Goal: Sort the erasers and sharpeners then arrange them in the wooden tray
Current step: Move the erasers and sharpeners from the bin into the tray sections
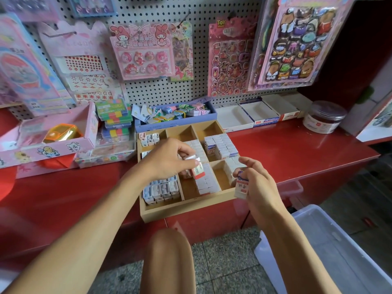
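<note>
A wooden tray (186, 211) with several compartments sits at the front edge of the red counter. White wrapped erasers (221, 146) fill its middle and right compartments in rows. Sharpeners (161, 190) stand packed in the front left compartment, with a few more sharpeners (149, 139) at the back left. My left hand (169, 160) hovers over the tray's middle and pinches a white eraser with a red label (198, 169). My right hand (257, 183) is at the tray's front right corner and grips a small stack of erasers (241, 186).
Empty white cardboard boxes (248, 115) lie behind the tray to the right, next to a clear jar (323, 117). A blue box of clips (176, 115) and pink boxes (51, 134) sit behind and left. A white plastic bin (331, 247) stands on the floor at right.
</note>
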{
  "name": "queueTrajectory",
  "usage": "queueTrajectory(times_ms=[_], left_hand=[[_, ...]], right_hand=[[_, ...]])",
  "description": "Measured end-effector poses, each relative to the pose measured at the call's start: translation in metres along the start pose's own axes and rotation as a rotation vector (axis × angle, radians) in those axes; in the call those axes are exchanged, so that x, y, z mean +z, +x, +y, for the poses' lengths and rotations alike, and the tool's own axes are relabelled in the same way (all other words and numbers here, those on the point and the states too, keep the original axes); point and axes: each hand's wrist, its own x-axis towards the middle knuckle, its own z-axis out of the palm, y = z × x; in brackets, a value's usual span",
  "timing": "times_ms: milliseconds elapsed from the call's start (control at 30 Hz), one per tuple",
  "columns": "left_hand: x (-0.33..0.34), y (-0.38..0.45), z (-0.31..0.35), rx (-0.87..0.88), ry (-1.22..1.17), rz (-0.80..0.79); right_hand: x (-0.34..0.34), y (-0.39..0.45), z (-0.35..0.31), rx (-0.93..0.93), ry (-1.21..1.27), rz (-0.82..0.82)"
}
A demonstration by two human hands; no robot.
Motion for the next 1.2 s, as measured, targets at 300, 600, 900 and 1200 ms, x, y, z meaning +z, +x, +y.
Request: queueTrajectory(times_ms=[300, 600, 900, 1200], left_hand=[[0.020, -0.004, -0.018, 0.006, 0.357, 0.012], [0.043, 0.005, -0.040, 0.076, 0.483, 0.032], [0.050, 0.005, -0.041, 0.085, 0.516, 0.059], [0.053, 0.002, -0.040, 0.131, 0.606, 0.160]], right_hand=[[-0.013, -0.001, 0.008, -0.065, 0.036, 0.013], [-0.017, 0.000, 0.014, 0.034, 0.159, 0.061], [-0.016, 0.003, 0.018, 0.047, 0.277, 0.093], [-0.015, -0.002, 0.018, 0.047, 0.122, 0.072]])
